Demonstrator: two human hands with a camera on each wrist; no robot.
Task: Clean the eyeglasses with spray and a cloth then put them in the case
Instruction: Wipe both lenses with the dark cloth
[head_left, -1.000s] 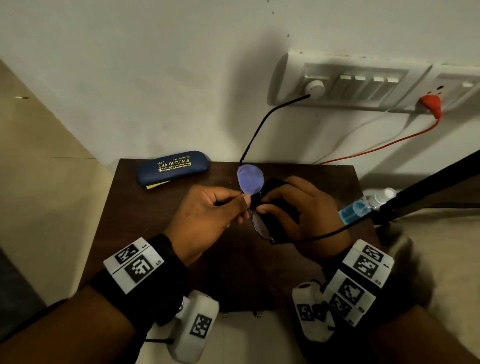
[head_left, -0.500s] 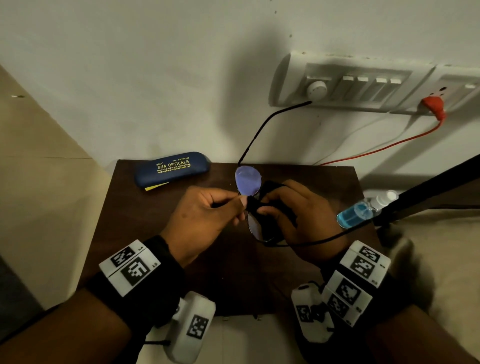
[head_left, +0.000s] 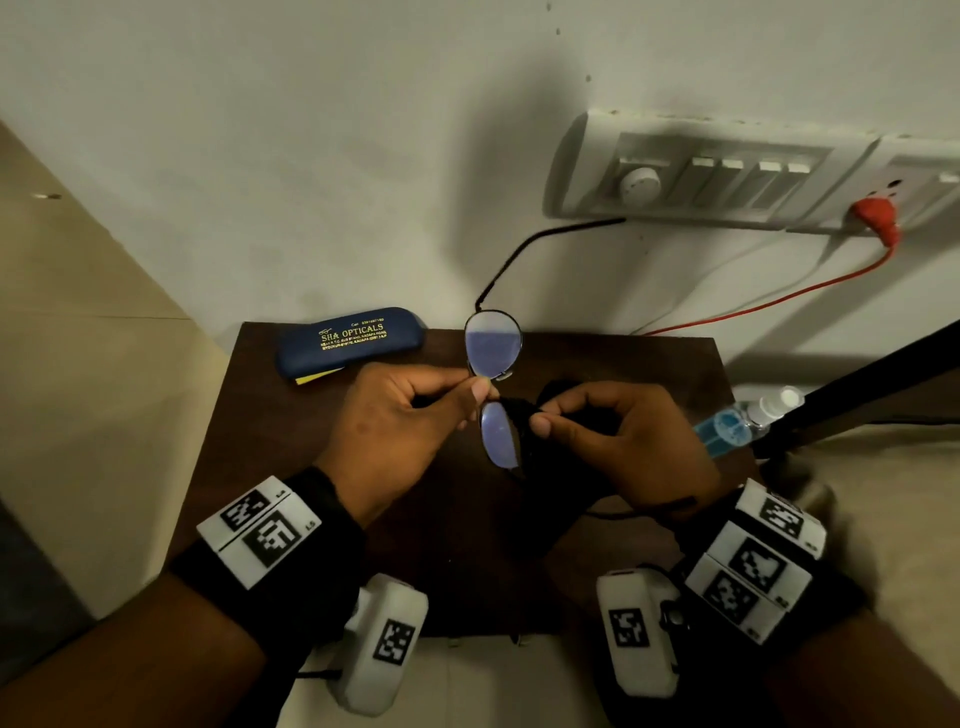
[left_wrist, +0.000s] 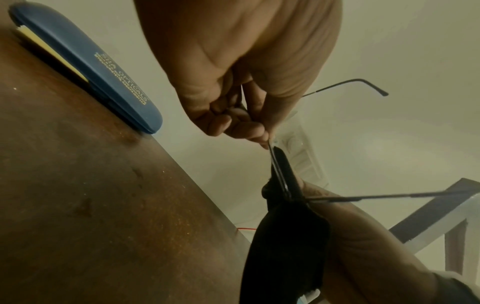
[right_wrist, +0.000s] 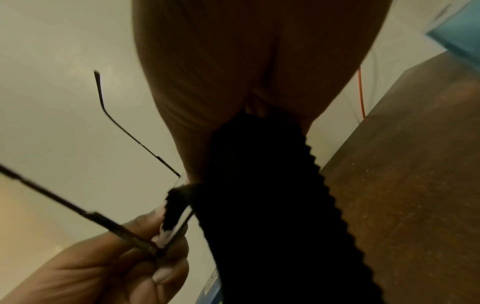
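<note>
Thin-framed eyeglasses (head_left: 492, 347) with bluish lenses stand on end above the brown table (head_left: 322, 467), temples unfolded. My left hand (head_left: 475, 392) pinches the frame at the bridge, and the frame (left_wrist: 279, 174) shows edge-on in the left wrist view. A black cloth (head_left: 524, 415) is pinched in my right hand (head_left: 537, 415) against the lower lens; in the right wrist view this cloth (right_wrist: 272, 205) hangs down with a zigzag edge. The closed blue case (head_left: 349, 340) lies at the table's back left. A clear spray bottle (head_left: 748, 421) with blue liquid lies at the table's right edge.
A yellow slip (head_left: 317, 375) sticks out from under the case. On the wall behind are a switchboard (head_left: 727, 176), a red plug (head_left: 878, 214) and its red cable. A dark bar (head_left: 857, 387) slants in from the right near the bottle.
The glasses have turned and risen a little, so both lenses now show. My right hand's cloth has slid off the lower lens face to its right edge.
</note>
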